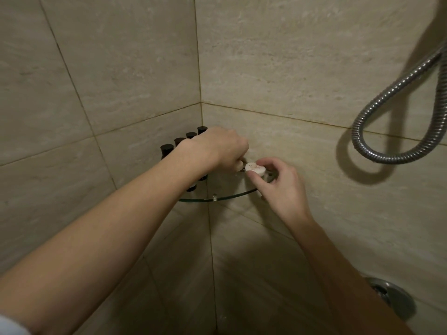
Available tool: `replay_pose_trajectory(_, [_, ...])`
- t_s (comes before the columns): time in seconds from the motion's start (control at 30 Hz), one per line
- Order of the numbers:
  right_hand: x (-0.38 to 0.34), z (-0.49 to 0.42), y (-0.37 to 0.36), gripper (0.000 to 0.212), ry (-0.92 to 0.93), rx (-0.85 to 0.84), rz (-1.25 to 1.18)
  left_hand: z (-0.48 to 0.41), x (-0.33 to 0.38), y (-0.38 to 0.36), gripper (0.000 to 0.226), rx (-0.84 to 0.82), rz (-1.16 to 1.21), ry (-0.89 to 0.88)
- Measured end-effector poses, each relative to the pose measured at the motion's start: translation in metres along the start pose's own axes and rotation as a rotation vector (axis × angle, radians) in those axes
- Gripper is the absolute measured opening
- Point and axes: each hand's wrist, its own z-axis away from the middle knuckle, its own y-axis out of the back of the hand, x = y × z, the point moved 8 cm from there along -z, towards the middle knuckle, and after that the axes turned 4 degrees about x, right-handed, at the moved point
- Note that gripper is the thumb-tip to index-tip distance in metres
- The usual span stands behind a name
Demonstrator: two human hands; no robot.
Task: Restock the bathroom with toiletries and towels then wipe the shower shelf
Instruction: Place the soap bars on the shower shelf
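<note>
Up from the lower edge, two bare forearms point(101, 238), meeting mid-frame over a glass corner shelf point(232, 196) between beige tiled walls point(290, 68). Along the shelf's left side, black-capped bottles point(167, 149) in a row. At right, a looped metal shower hose point(387, 157). Pinches a white soap point(255, 168) over the shelf's right side with the right hand point(278, 187); curls the left hand point(217, 148) just beside it, its grip impossible to tell.

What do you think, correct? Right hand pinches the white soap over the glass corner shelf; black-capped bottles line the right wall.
One error: the head view shows the black-capped bottles lining the left wall, not the right. The rest stands: the right hand pinches the white soap over the glass corner shelf.
</note>
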Motion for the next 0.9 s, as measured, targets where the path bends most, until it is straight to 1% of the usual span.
replay_pose_trajectory(0.03, [0.000,0.001,0.001,0.033,0.001,0.004,-0.007,0.000,0.000,0.000,0.027,0.005,0.016,0.004])
replay_pose_trajectory(0.1, [0.000,0.004,0.005,0.033,0.008,0.031,-0.021,0.001,-0.001,0.003,0.014,0.015,0.047,0.020])
replay_pose_trajectory(0.2, [0.002,0.011,0.013,0.030,0.020,0.116,-0.080,0.008,-0.001,0.013,0.033,0.076,0.092,0.028])
replay_pose_trajectory(0.3, [0.007,0.022,0.025,0.018,0.025,0.218,-0.148,0.025,0.003,0.032,0.036,0.279,0.207,0.042])
replay_pose_trajectory(0.4, [0.015,0.039,0.032,0.005,0.013,0.260,-0.158,0.052,0.022,0.044,0.029,0.496,0.335,0.024])
replay_pose_trajectory(0.47, [0.029,0.052,0.031,0.004,-0.032,0.244,-0.149,0.071,0.044,0.046,0.026,0.613,0.426,-0.015])
replay_pose_trajectory(0.57, [0.055,0.079,0.027,0.013,-0.109,0.135,-0.093,0.091,0.084,0.030,0.025,0.715,0.470,-0.104])
replay_pose_trajectory(0.63, [0.073,0.106,0.026,0.012,-0.146,0.024,-0.006,0.101,0.114,0.002,0.024,0.694,0.502,-0.161])
replay_pose_trajectory(0.7, [0.100,0.141,0.027,0.010,-0.214,-0.083,0.101,0.109,0.142,-0.037,0.025,0.610,0.558,-0.169])
replay_pose_trajectory(0.73, [0.118,0.163,0.027,0.008,-0.275,-0.134,0.139,0.111,0.156,-0.060,0.027,0.529,0.586,-0.161])
replay_pose_trajectory(0.8, [0.154,0.206,0.027,0.010,-0.403,-0.206,0.211,0.116,0.184,-0.114,0.034,0.279,0.643,-0.149])
replay_pose_trajectory(0.83, [0.169,0.229,0.030,0.011,-0.456,-0.219,0.233,0.121,0.198,-0.143,0.037,0.153,0.664,-0.156])
replay_pose_trajectory(0.9, [0.191,0.275,0.039,0.008,-0.559,-0.215,0.244,0.140,0.222,-0.198,0.042,-0.038,0.685,-0.189])
